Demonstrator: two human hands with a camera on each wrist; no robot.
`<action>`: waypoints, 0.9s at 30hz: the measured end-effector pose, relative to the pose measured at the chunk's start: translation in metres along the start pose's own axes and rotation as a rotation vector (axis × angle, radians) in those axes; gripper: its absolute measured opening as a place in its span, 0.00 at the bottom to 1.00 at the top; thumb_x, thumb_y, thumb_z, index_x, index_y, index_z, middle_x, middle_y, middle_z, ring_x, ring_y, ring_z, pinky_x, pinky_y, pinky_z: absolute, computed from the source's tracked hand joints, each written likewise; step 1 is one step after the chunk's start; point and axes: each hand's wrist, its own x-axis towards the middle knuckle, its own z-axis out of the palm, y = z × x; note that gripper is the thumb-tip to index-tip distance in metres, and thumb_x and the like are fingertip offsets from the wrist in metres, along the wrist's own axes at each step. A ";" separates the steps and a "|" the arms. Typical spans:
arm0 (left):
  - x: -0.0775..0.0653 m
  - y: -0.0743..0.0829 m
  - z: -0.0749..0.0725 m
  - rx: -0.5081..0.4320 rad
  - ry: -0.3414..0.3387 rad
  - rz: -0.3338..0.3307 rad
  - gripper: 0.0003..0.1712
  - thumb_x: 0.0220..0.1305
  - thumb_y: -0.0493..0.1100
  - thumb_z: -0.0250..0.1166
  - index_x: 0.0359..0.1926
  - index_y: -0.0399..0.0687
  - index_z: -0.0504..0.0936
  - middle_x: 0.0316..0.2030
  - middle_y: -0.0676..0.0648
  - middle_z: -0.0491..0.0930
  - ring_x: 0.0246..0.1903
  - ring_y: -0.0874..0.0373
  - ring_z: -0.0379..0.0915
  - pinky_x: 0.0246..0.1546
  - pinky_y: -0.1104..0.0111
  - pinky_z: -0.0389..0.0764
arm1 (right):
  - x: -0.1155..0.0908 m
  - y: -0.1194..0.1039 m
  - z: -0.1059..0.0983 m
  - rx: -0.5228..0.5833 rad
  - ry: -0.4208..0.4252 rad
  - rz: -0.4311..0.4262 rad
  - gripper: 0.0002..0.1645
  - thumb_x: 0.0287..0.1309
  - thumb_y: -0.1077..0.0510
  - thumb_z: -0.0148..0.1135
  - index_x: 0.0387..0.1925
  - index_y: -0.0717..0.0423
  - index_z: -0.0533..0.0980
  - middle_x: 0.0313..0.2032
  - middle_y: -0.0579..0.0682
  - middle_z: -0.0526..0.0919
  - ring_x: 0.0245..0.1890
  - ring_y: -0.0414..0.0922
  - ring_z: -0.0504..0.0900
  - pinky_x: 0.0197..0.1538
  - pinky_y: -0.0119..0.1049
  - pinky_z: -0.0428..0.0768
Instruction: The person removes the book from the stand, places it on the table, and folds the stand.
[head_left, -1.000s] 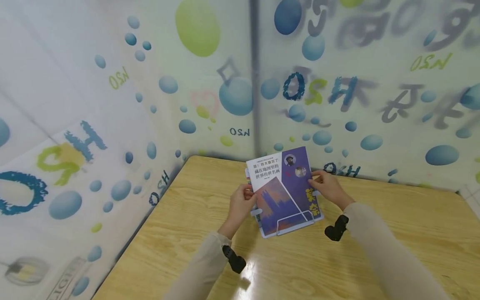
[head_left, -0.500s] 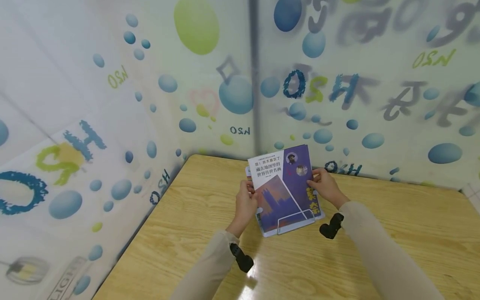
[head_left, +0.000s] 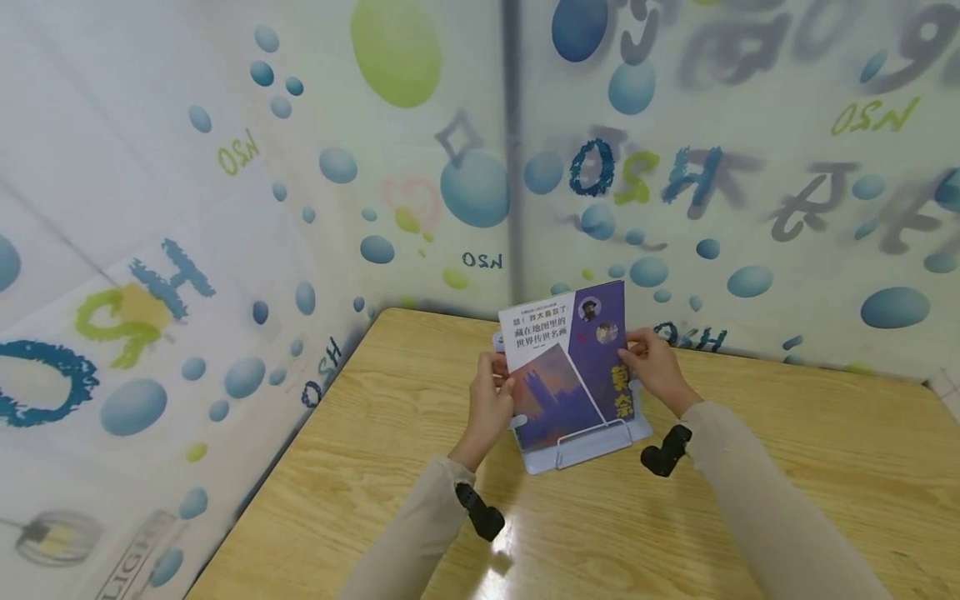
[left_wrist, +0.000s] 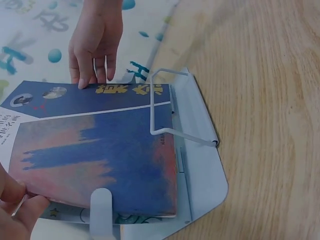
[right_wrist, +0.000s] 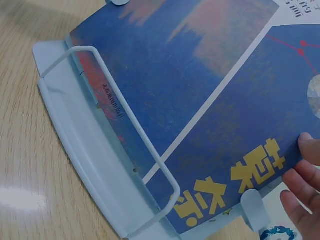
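Note:
A book point(head_left: 555, 375) with a purple and white cover and a painting of a hazy tower leans on a pale metal book stand point(head_left: 577, 454). My left hand point(head_left: 491, 404) pinches its left edge between thumb and fingers. At the opposite edge, my right hand point(head_left: 658, 368) holds it beside the yellow characters. The stand's wire holder point(left_wrist: 152, 107) crosses in front of the lower cover, and the book's bottom edge sits back from the stand's front lip. In the right wrist view, a side clip point(right_wrist: 255, 210) overlaps the cover's edge. Part of another patterned cover point(left_wrist: 70, 212) shows underneath.
The stand rests on a light wooden table point(head_left: 360, 467). Behind the table rise walls point(head_left: 420, 208) printed with blue and green bubbles and letters. A black wrist camera point(head_left: 480, 512) is strapped on the left wrist, another camera point(head_left: 666, 451) on the right.
The book has shifted up against the stand in both hands, baring more of the stand's base below it. The left hand has moved slightly right and up; the right hand has risen slightly.

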 end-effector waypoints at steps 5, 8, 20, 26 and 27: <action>0.003 0.006 -0.003 -0.009 0.022 0.065 0.17 0.53 0.19 0.56 0.40 0.37 0.65 0.33 0.40 0.72 0.32 0.48 0.72 0.35 0.62 0.76 | 0.000 -0.003 -0.005 0.042 0.033 -0.038 0.16 0.64 0.63 0.51 0.49 0.70 0.64 0.36 0.64 0.73 0.36 0.55 0.73 0.37 0.43 0.72; 0.006 0.010 -0.005 -0.017 0.033 0.093 0.17 0.53 0.19 0.56 0.40 0.36 0.66 0.32 0.40 0.72 0.32 0.48 0.72 0.35 0.62 0.76 | 0.001 -0.007 -0.008 0.061 0.055 -0.067 0.15 0.63 0.63 0.52 0.48 0.69 0.64 0.37 0.65 0.73 0.37 0.56 0.73 0.38 0.44 0.73; 0.020 0.024 -0.009 -0.011 0.052 0.208 0.15 0.55 0.26 0.61 0.43 0.36 0.68 0.29 0.40 0.73 0.28 0.47 0.74 0.27 0.64 0.75 | 0.000 -0.018 -0.019 0.147 0.158 -0.077 0.18 0.63 0.63 0.53 0.50 0.70 0.65 0.43 0.67 0.75 0.41 0.50 0.75 0.47 0.44 0.73; 0.027 0.035 -0.011 -0.012 0.047 0.225 0.16 0.53 0.21 0.58 0.41 0.37 0.69 0.28 0.44 0.72 0.28 0.48 0.75 0.25 0.66 0.74 | -0.003 -0.026 -0.026 0.181 0.208 -0.046 0.18 0.60 0.62 0.56 0.49 0.70 0.68 0.41 0.67 0.77 0.31 0.30 0.74 0.37 0.26 0.75; 0.029 0.036 -0.012 -0.016 0.044 0.231 0.16 0.54 0.22 0.58 0.42 0.37 0.69 0.29 0.43 0.72 0.28 0.48 0.75 0.25 0.65 0.75 | -0.003 -0.027 -0.027 0.202 0.215 -0.047 0.18 0.60 0.62 0.57 0.49 0.70 0.68 0.40 0.67 0.77 0.30 0.29 0.74 0.36 0.24 0.75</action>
